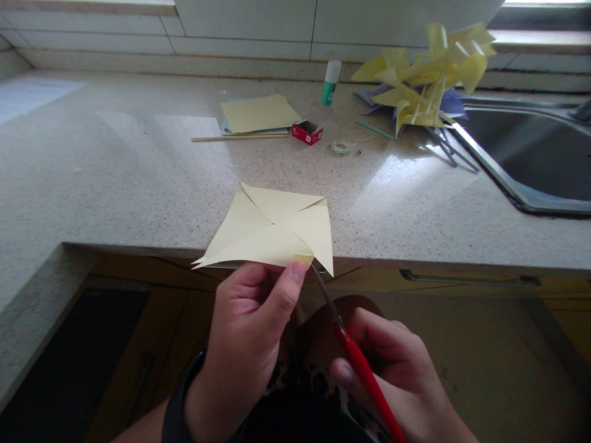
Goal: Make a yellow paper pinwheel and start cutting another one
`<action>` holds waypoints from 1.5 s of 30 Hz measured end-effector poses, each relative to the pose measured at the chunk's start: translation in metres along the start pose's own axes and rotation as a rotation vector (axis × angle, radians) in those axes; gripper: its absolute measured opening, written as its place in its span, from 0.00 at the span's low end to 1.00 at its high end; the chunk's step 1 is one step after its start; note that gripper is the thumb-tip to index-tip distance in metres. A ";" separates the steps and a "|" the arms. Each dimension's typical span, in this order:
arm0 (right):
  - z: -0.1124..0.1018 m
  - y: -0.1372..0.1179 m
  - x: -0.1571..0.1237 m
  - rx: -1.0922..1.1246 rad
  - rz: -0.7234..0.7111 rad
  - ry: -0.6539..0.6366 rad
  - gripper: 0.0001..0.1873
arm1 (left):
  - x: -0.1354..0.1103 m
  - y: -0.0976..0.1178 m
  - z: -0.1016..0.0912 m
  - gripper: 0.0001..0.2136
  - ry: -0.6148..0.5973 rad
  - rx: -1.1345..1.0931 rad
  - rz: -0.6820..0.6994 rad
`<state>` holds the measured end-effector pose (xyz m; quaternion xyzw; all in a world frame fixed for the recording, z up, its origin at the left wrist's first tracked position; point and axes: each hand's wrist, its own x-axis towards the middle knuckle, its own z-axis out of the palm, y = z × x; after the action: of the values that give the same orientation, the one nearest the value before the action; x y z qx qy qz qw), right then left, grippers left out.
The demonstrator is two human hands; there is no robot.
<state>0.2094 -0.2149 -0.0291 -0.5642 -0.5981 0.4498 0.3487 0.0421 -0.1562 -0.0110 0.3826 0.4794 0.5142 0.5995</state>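
A square sheet of pale yellow paper lies over the front edge of the counter, with slits running from its corners toward a small dark mark at the centre. My left hand pinches its near right corner between thumb and fingers. Red-handled scissors sit in my right hand, their blades pointing up at that same corner. The blade tips meet the paper's edge just right of my left thumb; whether they are around the paper I cannot tell.
Stacked paper sheets, a thin wooden stick, a small red box, a tape roll and a glue stick stand farther back. Yellow paper pinwheels lie beside the sink. A drawer handle juts out below the counter.
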 end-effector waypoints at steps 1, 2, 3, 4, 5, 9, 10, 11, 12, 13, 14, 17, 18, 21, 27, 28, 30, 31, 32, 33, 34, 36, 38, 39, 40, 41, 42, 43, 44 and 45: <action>0.000 0.000 0.000 -0.002 -0.001 0.001 0.25 | 0.000 0.000 0.000 0.11 0.001 -0.001 0.005; 0.000 -0.001 0.000 -0.003 -0.002 0.004 0.26 | 0.000 0.000 0.000 0.11 0.001 -0.001 0.010; -0.001 -0.001 0.000 -0.001 0.000 0.005 0.26 | 0.000 0.000 0.000 0.11 -0.001 -0.001 0.014; -0.001 -0.001 0.000 0.003 0.005 0.004 0.26 | -0.001 0.000 0.000 0.10 -0.001 0.000 0.016; -0.001 -0.001 0.000 0.006 0.009 0.002 0.26 | -0.001 0.000 0.000 0.10 0.000 0.001 0.019; -0.001 -0.001 0.000 0.009 0.021 -0.012 0.25 | -0.001 0.000 0.000 0.11 0.007 0.006 0.019; -0.001 0.000 0.000 0.013 0.023 -0.014 0.25 | -0.001 0.000 0.000 0.11 0.008 0.007 0.019; -0.001 0.000 0.001 0.017 0.024 -0.015 0.25 | -0.001 0.000 0.000 0.11 0.009 0.009 0.016; 0.000 0.000 0.001 0.022 0.027 -0.016 0.25 | -0.001 0.000 0.000 0.11 0.008 0.012 0.014; 0.000 0.000 0.001 0.025 0.028 -0.016 0.25 | -0.001 0.000 0.000 0.11 0.009 0.014 0.014; 0.000 0.001 0.000 0.025 0.029 -0.016 0.25 | 0.000 0.000 0.000 0.11 0.012 0.014 0.014; 0.000 0.001 0.000 0.029 0.030 -0.018 0.25 | 0.000 0.000 0.000 0.12 0.020 0.010 0.014; 0.000 0.000 0.000 0.032 0.027 -0.022 0.25 | 0.000 0.000 0.000 0.12 0.021 0.008 0.011; 0.001 0.000 0.001 0.039 0.014 -0.025 0.25 | -0.001 0.000 0.000 0.11 0.020 -0.001 0.008; 0.002 -0.002 0.002 0.028 0.006 -0.008 0.25 | -0.003 0.001 0.000 0.11 0.021 -0.020 0.008; 0.002 -0.002 0.002 0.031 0.003 -0.008 0.25 | -0.003 0.001 0.000 0.11 0.020 -0.019 0.009; 0.002 -0.001 0.003 0.039 -0.007 -0.006 0.25 | -0.003 0.002 0.000 0.11 0.017 -0.015 0.013; 0.002 -0.001 0.003 0.037 -0.009 -0.001 0.25 | -0.002 0.002 0.000 0.11 0.015 -0.013 0.015; 0.003 0.000 0.003 0.032 -0.009 0.001 0.25 | -0.002 0.002 0.000 0.11 0.013 -0.010 0.017; 0.002 0.000 0.003 0.026 -0.011 0.002 0.24 | -0.002 0.003 0.000 0.11 0.014 -0.007 0.018; 0.002 0.002 0.003 0.023 -0.013 0.001 0.24 | -0.001 0.003 0.000 0.11 0.014 -0.003 0.017; 0.000 0.004 0.002 0.032 -0.017 0.002 0.24 | 0.000 0.004 -0.001 0.11 0.028 0.013 0.009; -0.004 0.005 0.000 0.055 -0.012 -0.014 0.24 | 0.002 0.006 -0.002 0.11 0.055 0.033 -0.002; -0.007 0.006 -0.001 0.059 -0.003 -0.020 0.23 | 0.003 0.007 -0.004 0.11 0.064 0.042 -0.007; -0.010 0.006 -0.002 0.054 0.003 -0.025 0.23 | 0.004 0.008 -0.005 0.11 0.065 0.047 -0.013; -0.013 0.005 -0.003 0.039 0.008 -0.031 0.22 | 0.005 0.008 -0.006 0.10 0.059 0.047 -0.017; -0.016 0.005 -0.004 0.019 0.006 -0.034 0.22 | 0.006 0.009 -0.007 0.10 0.047 0.042 -0.019; -0.019 0.004 -0.005 -0.002 -0.001 -0.037 0.22 | 0.007 0.009 -0.008 0.10 0.033 0.032 -0.019; -0.021 0.003 -0.006 -0.024 -0.006 -0.044 0.22 | 0.007 0.010 -0.008 0.10 0.023 0.020 -0.018; -0.024 0.002 -0.006 -0.041 -0.011 -0.050 0.22 | 0.007 0.010 -0.009 0.10 0.015 0.006 -0.020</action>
<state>0.2327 -0.2177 -0.0222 -0.5566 -0.6187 0.4497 0.3245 0.0314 -0.1478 -0.0052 0.3757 0.4893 0.5097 0.5996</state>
